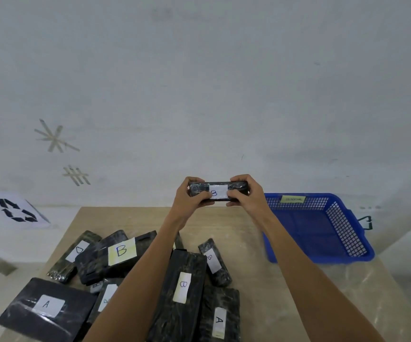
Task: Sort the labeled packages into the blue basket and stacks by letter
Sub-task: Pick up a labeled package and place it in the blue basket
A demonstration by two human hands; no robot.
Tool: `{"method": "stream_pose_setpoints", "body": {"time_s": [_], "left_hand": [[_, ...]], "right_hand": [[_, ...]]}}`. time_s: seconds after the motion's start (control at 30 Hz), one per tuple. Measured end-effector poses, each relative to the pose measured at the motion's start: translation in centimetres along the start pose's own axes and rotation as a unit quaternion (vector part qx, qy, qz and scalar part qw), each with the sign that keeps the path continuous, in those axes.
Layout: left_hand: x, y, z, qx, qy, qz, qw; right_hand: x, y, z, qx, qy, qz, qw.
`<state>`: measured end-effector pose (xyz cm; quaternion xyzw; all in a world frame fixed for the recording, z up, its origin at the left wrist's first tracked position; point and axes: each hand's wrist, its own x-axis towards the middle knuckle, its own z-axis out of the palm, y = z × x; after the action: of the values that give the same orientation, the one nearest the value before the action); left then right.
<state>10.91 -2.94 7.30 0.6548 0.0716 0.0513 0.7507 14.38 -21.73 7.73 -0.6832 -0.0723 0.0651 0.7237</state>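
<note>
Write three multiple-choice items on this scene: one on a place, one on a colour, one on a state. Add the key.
1. Where is the blue basket? A. on the table, far right. B. on the floor. C. on a shelf.
2. What colour is the largest B label in the pile? A. red. B. yellow. C. green.
3. How is the raised B package held? A. by one hand only. B. by nobody. C. by the left hand and right hand.
Key: A, it stands on the tabletop's far right; B, its paper is pale yellow; C, fingers of both hands curl round its ends.
</note>
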Motion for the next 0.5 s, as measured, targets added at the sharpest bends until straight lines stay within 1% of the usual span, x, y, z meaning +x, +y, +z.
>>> {"method": "stream_pose_setpoints", "body": {"time_s": [0.17,0.37,0.5], "left_hand": [[-0.10,0.38,0.77,0.015,0.005,0.017,1.000],[-0.29,0.61,0.85,0.010,-0.003,0.009,1.000],[-0.24,0.66,0.81,0.011,-0.002,0.008,1.000]], "right_hand": [[-0.14,-0.17,-0.27,0.002,0.024,-0.011,1.000],[-0.25,-0.44,-0.54,0.001,0.009,-0.015,1.000],[-0.12,-0.27,-0.41,0.003,0.018,-0.024,1.000]]}}
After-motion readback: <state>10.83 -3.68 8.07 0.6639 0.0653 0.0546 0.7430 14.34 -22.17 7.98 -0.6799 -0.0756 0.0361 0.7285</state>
